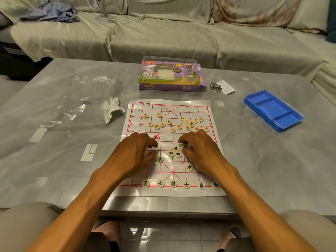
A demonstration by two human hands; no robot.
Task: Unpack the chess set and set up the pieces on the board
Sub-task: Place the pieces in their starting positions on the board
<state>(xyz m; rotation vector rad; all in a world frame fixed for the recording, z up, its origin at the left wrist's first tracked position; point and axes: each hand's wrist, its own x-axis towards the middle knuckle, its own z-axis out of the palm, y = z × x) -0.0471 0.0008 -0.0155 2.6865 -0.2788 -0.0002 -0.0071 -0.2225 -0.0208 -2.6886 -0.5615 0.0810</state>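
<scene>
Cream black-marked pieces point(175, 153) lay mid-board point(171, 106) between the hands: left hand point(136, 151) curled, empty; right hand point(200, 151) pinching one.

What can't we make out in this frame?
- Head view: pieces under the right hand, covered by its fingers; grip unclear.
- Left hand: fingertips curl down, any piece beneath is hidden.
- Red pieces: characters too small to read.
- Box: contents hidden by glare and print.

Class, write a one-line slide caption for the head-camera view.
Both hands, left and right, sort black-lettered pieces on the paper board, red-lettered pieces scattered beyond.
</scene>
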